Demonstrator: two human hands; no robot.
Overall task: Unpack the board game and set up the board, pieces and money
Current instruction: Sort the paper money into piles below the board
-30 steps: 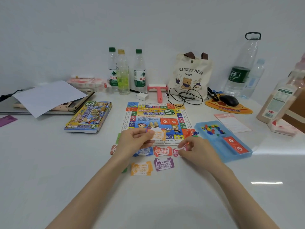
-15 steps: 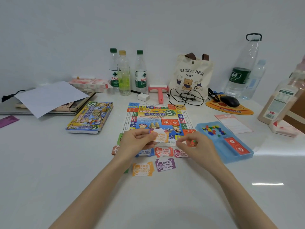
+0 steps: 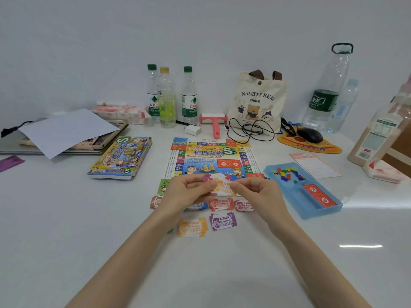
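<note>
**Money sorting: both hands on the note stack at the board's near edge**

Left hand (image 3: 189,193) has its grip closed, thumb over curled fingers, on a small stack of thin printed paper money notes (image 3: 219,185). Right hand (image 3: 255,193) pinches the stack's right end, grip nearly shut. The stack is held just above the near edge of the colourful square paper game board (image 3: 213,155), which lies flat on the white tabletop (image 3: 200,274). Judgement: the notes are light, limp, prone to creasing and clinging together. Best to take 1 by a short end and slide it off with the thumb. Laid-out notes sit in 2 rows below the board, with an orange note (image 3: 192,227) and a purple note (image 3: 222,222) nearest. There is open room toward the person. The light-blue plastic tray (image 3: 311,213) lies near the right wrist, and its raised rim could catch a sweep.
</note>
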